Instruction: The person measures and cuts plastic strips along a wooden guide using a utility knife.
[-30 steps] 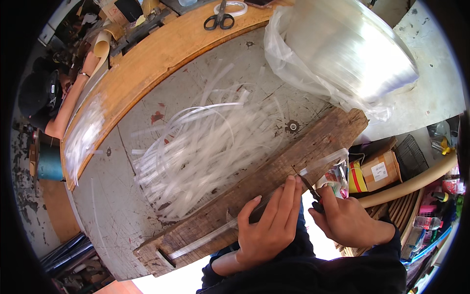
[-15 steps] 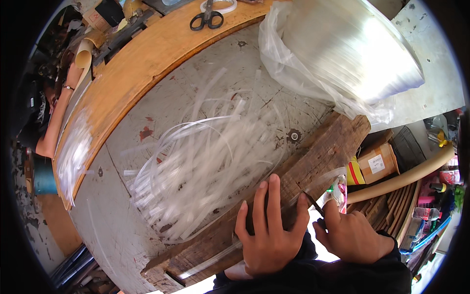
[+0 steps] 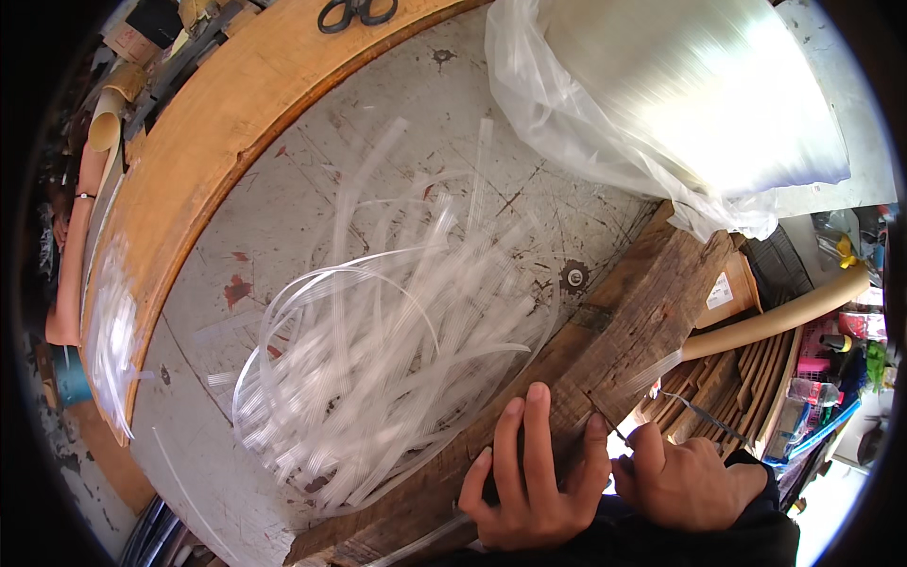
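Left hand (image 3: 531, 482) fingers spread flat on wooden plank (image 3: 605, 340) at table (image 3: 283, 217) near edge; right hand (image 3: 682, 472) pinches thin blade (image 3: 694, 408) beside it; clear strips (image 3: 378, 369) fill mid-table.

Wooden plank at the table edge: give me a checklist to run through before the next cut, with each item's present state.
1. Left hand flat on the wooden plank, pressing it down: ok.
2. Right hand has a grip on a thin dark blade-like tool: ok, though the tool's kind cannot be told.
3. Clear strip lies over the plank's edge near the tool: ok.
4. Left fingertips apart from the tool tip: cannot tell, they look close.
5. Pile of cut clear strips kept off the plank: ok.
6. Scissors within reach: not ok, far across the table.
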The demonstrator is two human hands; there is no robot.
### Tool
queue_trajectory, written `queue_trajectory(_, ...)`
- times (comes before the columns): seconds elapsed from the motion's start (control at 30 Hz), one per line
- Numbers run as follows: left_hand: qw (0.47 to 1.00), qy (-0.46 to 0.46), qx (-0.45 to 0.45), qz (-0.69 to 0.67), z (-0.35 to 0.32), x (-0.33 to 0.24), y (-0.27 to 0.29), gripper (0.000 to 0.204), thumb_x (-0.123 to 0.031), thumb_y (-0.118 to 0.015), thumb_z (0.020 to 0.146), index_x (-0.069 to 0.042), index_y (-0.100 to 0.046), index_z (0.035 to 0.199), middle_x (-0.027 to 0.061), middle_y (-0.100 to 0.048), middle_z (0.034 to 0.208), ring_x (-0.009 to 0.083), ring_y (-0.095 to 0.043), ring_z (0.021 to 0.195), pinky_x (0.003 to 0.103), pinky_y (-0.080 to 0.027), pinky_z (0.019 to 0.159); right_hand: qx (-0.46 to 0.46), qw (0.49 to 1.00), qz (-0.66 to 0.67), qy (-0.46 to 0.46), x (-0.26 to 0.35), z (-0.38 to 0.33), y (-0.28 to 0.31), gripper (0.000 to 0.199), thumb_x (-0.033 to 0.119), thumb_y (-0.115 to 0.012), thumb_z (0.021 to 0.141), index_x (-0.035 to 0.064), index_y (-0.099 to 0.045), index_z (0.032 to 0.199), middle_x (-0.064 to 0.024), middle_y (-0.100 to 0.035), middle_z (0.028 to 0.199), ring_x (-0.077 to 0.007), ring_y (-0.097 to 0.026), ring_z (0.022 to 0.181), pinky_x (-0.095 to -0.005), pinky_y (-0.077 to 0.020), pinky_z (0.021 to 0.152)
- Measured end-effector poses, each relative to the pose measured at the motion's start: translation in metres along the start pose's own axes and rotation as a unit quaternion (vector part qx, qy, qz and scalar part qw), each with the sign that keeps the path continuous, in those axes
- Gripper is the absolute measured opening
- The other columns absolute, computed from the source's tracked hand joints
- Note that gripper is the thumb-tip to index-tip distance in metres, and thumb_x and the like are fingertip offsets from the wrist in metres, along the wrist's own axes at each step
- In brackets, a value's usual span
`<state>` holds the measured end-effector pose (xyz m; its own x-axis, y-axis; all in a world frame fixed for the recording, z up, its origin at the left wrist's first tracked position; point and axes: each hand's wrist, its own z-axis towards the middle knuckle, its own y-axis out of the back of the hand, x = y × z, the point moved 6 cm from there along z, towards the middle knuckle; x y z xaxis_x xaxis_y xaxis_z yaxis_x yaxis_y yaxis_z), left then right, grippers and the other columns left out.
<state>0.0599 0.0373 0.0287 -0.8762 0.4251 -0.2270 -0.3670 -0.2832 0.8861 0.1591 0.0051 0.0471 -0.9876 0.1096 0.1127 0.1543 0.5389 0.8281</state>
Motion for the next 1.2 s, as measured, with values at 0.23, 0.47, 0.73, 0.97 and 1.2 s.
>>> queue_trajectory(0.23, 1.0, 0.002, 0.014, 0.002, -0.002, 0.003, -0.001, 0.01, -0.034, -0.046, 0.091, -0.031, -0.055, 0.092, 0.0012, -0.066, 0.1, 0.0123, -0.062, 0.085, 0.031, -0.029, 0.078, -0.033, 0.995, -0.05, 0.078, 0.002, 0.003, -0.013, 0.03, 0.021, -0.065, 0.073, 0.0008, -0.051, 0.09, -0.0089, -0.054, 0.071, -0.0244, -0.053, 0.039, -0.0379, -0.0404, 0.034)
queue_trajectory(0.47, 1.0, -0.005, 0.002, 0.019, -0.001, 0.001, 0.002, 0.012, -0.032, -0.044, 0.092, -0.029, -0.056, 0.092, 0.0024, -0.065, 0.103, 0.0132, -0.062, 0.088, 0.031, -0.029, 0.08, -0.05, 0.997, 0.026, 0.061, 0.0, 0.006, -0.009, 0.033, 0.022, -0.063, 0.076, -0.0031, -0.045, 0.088, -0.0108, -0.054, 0.063, -0.0247, -0.052, 0.038, -0.0368, -0.0413, 0.033)
queue_trajectory(0.73, 0.999, -0.032, -0.02, -0.028, -0.005, 0.002, 0.006, 0.011, -0.024, -0.058, 0.081, -0.022, -0.063, 0.091, 0.0133, -0.059, 0.112, 0.0222, -0.059, 0.097, 0.034, -0.031, 0.079, -0.086, 0.99, 0.062, 0.089, -0.002, 0.009, -0.008, 0.03, 0.024, -0.059, 0.081, -0.0003, -0.042, 0.084, -0.0135, -0.054, 0.052, -0.0315, -0.053, 0.038, -0.04, -0.0439, 0.037)
queue_trajectory(0.97, 0.997, -0.049, -0.031, -0.047, -0.011, 0.004, 0.004, 0.026, -0.024, -0.064, 0.074, -0.017, -0.06, 0.099, 0.0152, -0.049, 0.124, 0.0243, -0.05, 0.109, 0.038, -0.031, 0.082, -0.166, 0.973, 0.131, 0.092, -0.001, -0.019, 0.003, 0.032, 0.017, -0.059, 0.083, -0.0034, -0.038, 0.094, -0.0156, -0.056, 0.058, -0.0349, -0.057, 0.049, -0.0407, -0.043, 0.043)
queue_trajectory(1.2, 0.996, -0.073, -0.046, -0.027, -0.021, 0.002, 0.012, 0.037, -0.024, -0.066, 0.073, -0.017, -0.059, 0.108, 0.014, -0.046, 0.128, 0.0234, -0.049, 0.11, 0.043, -0.029, 0.09, -0.344, 0.856, 0.386, 0.013, -0.045, -0.009, -0.016, 0.022, 0.012, -0.058, 0.085, -0.0002, -0.045, 0.098, -0.0095, -0.053, 0.062, -0.0156, -0.054, 0.045, -0.0279, -0.0401, 0.043)
